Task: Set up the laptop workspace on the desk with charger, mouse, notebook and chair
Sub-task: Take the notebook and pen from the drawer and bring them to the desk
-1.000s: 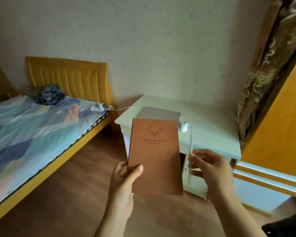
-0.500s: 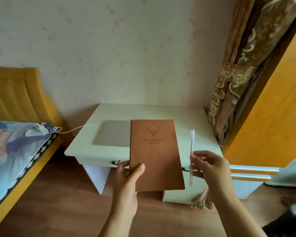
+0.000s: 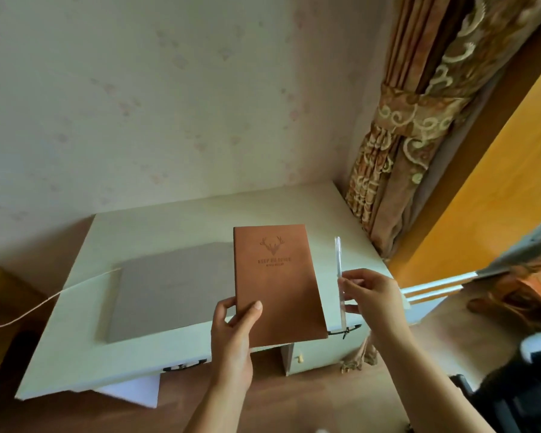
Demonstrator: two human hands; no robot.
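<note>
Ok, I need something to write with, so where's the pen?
In the head view the pen stands upright in the right hand, right of the notebook held by the left hand, above the desk's front right corner.

We face a pale wall [image 3: 156, 98] papered with faint pinkish sprigs, filling the view from nine to one o'clock. At two o'clock a gold-and-brown patterned curtain [image 3: 419, 126] hangs gathered by a matching tieback [image 3: 419, 112], its lower folds reaching down beside the wall's corner. An orange wooden panel [image 3: 494, 189] slants across three o'clock. Brown wood flooring [image 3: 310, 401] spreads at six o'clock. Soft daylight falls evenly.
</note>
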